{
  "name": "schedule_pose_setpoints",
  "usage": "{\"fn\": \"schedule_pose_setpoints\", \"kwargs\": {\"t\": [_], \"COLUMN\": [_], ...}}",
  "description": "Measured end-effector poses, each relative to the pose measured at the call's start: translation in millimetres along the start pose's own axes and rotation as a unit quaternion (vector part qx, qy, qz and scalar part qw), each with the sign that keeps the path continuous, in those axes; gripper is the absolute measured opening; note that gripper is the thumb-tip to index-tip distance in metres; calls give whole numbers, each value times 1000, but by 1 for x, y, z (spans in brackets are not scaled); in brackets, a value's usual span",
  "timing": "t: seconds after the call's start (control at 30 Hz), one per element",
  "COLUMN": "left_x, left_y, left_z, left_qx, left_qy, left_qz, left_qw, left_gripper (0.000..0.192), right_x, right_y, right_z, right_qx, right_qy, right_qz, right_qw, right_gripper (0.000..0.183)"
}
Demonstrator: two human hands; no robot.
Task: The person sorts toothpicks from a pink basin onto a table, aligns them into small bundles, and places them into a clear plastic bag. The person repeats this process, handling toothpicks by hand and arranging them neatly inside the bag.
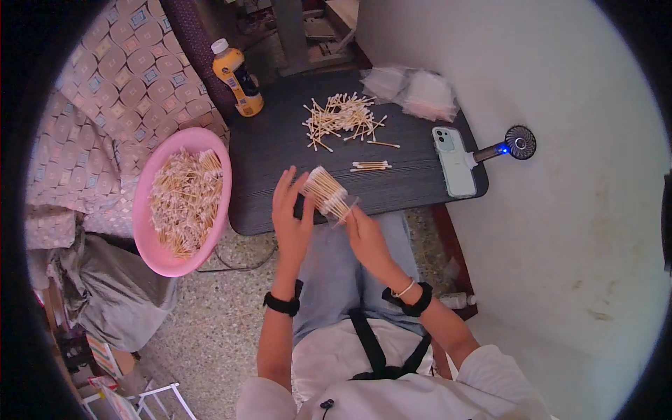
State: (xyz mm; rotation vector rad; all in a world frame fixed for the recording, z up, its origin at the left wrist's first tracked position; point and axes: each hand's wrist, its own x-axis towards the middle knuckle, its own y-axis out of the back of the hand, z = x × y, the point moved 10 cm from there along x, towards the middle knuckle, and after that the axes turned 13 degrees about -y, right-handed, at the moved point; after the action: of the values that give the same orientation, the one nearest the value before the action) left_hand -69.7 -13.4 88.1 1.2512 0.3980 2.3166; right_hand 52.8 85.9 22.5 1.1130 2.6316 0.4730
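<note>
In the head view my right hand (362,231) grips the lower corner of a clear plastic bag holding cotton swabs (326,191), tilted above the table's front edge. My left hand (291,210) is at the bag's left side, its fingers apart and the fingertips by the swab heads; whether it bears any of the weight I cannot tell. Behind the bag, a small row of cotton swabs (370,166) lies on the dark table (273,142). Farther back is a loose heap of cotton swabs (341,118), with one single swab (386,144) at its right.
A pink oval basin (140,210) full of swabs stands left of the table. On the table are a yellow bottle (239,79), clear plastic bags (428,94) and a phone (455,163), beside a small lit fan (520,142). A pale wall (567,236) borders the right side.
</note>
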Motion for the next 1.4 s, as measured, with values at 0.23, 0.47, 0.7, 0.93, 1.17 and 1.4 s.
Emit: {"fn": "schedule_pose_setpoints", "kwargs": {"t": [0.23,0.47,0.7,0.93,1.17,1.4], "left_x": [-5,-6,-11,-3,-11,-24], "left_y": [-36,-35,-38,-21,-29,-39], "left_z": [-36,-35,-43,29,50,38], "left_qx": [-145,-123,-170,31,90,-6], "left_qy": [98,96,128,-45,-115,-38], "left_qz": [-64,-67,-45,-52,-83,-60], "left_qw": [982,985,976,997,986,997], "left_gripper": [35,36,35,32,22,16], "right_x": [5,3,12,20,23,25], "right_y": [5,8,4,7,3,5], "right_z": [4,-6,-14,-12,-20,-21], "right_qx": [7,-17,-50,-79,-79,-103], "right_qy": [27,23,30,21,36,40], "right_qz": [15,-6,-17,-9,-18,-26], "right_qw": [999,1000,998,997,996,994], "right_gripper": [19,20,19,16,17,17]}}
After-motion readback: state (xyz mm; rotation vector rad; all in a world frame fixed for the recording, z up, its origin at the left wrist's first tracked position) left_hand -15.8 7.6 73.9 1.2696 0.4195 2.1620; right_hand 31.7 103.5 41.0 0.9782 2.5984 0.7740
